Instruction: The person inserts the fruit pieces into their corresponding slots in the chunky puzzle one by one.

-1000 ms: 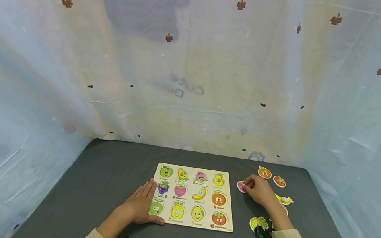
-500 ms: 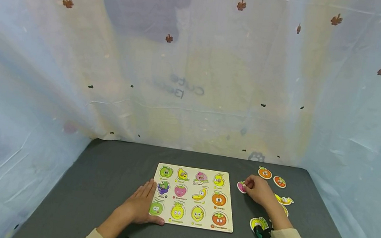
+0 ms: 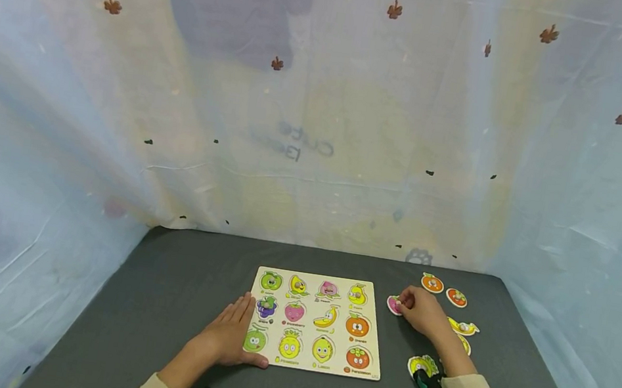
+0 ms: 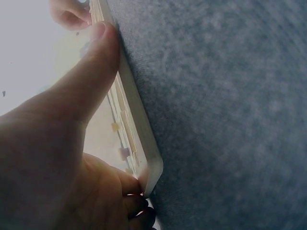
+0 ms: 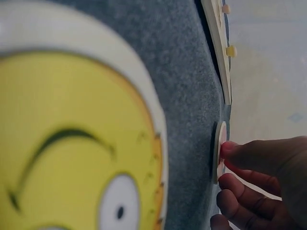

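A pale fruit puzzle board (image 3: pixel 372 370) lies flat on the dark cloth, printed with several rows of smiling fruit. Along its left side rests my left hand (image 3: pixel 228 331), fingers straight and thumb spread along the near edge; the left wrist view shows the thumb (image 4: pixel 98 60) lying against the board's edge (image 4: pixel 139 124). To the board's right, my right hand (image 3: pixel 420 309) pinches a pink fruit puzzle piece (image 3: pixel 393 304) between thumb and fingers. In the right wrist view the piece (image 5: pixel 218 160) stays low at the cloth, and fingertips partly cover its face.
Right of the board lie an orange piece (image 3: pixel 432 283), a red-orange piece (image 3: pixel 456 298), a banana piece (image 3: pixel 465 326) and a yellow piece (image 3: pixel 465 344) partly under the right wrist. A pineapple piece (image 3: pixel 421 365) sits beside the wrist camera. A printed curtain (image 3: pixel 321 209) hangs behind the table.
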The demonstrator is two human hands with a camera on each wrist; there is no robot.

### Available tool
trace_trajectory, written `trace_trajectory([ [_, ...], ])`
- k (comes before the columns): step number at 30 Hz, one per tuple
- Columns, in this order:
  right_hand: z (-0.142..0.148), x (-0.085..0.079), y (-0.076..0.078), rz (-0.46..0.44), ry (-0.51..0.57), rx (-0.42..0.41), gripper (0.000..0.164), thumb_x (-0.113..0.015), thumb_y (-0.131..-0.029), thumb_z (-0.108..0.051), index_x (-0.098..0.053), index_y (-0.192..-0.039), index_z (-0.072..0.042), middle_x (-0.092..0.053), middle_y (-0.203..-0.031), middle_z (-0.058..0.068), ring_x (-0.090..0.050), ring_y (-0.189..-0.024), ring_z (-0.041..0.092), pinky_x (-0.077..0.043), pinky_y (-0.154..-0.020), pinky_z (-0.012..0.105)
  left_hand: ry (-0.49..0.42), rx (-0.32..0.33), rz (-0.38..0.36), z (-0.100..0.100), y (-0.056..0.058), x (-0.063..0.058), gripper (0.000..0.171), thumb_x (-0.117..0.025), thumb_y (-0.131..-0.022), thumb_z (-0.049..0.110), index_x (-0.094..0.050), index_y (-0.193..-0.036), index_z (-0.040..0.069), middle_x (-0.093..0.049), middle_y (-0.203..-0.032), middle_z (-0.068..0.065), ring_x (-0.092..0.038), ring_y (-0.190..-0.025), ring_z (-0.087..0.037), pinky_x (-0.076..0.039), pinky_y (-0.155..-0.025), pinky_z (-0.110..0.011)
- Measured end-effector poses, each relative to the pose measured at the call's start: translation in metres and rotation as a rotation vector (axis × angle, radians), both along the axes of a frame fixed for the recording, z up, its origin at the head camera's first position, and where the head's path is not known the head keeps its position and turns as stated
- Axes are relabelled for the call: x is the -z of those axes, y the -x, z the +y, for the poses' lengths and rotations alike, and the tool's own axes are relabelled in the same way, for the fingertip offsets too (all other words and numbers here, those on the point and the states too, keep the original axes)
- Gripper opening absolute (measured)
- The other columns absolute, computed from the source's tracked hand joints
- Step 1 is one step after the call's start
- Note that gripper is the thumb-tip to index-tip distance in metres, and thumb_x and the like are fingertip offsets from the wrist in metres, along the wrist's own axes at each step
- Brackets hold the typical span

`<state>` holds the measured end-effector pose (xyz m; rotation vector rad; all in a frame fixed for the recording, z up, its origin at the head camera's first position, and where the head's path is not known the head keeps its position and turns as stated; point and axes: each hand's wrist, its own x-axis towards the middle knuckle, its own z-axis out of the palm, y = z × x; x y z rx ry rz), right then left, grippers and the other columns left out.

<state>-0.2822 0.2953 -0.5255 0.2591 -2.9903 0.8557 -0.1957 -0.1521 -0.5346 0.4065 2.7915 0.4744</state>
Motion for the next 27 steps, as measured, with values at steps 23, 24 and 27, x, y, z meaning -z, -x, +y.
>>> trace_trajectory([
  [23, -0.025, -0.014, -0.004, 0.093, 0.010, -0.015, 0.012, -0.080, -0.097, -0.014, -0.072, -0.101, -0.006, -0.062, -0.084, 0.002, -0.054, -0.072, 0.017, -0.046, -0.066, 0.036, 0.001, 0.008, 0.051, -0.007, 0.009, 0.026, 0.143, -0.084, -0.074, 0.078, -0.018, -0.168, -0.006, -0.012, -0.177, -0.026, -0.016, -0.164, -0.043, -0.018, -0.133, -0.058],
  [24, -0.027, -0.015, -0.004, 0.096, 0.011, -0.020, 0.012, -0.080, -0.097, -0.014, -0.071, -0.101, -0.006, -0.062, -0.084, 0.002, -0.054, -0.072, 0.017, -0.046, -0.065, 0.036, 0.001, 0.008, 0.050, -0.007, 0.009, 0.026, 0.143, -0.084, -0.074, 0.078, -0.018, -0.168, -0.006, -0.012, -0.177, -0.026, -0.016, -0.164, -0.043, -0.018, -0.133, -0.058],
  [27, -0.032, -0.014, -0.005, 0.088, 0.010, -0.020, 0.014, -0.081, -0.097, -0.016, -0.071, -0.102, -0.007, -0.061, -0.085, 0.002, -0.053, -0.073, 0.017, -0.045, -0.065, 0.035, -0.006, 0.006, 0.045, -0.007, 0.009, 0.025, 0.143, -0.085, -0.074, 0.078, -0.018, -0.168, -0.006, -0.012, -0.177, -0.025, -0.015, -0.164, -0.043, -0.017, -0.133, -0.058],
])
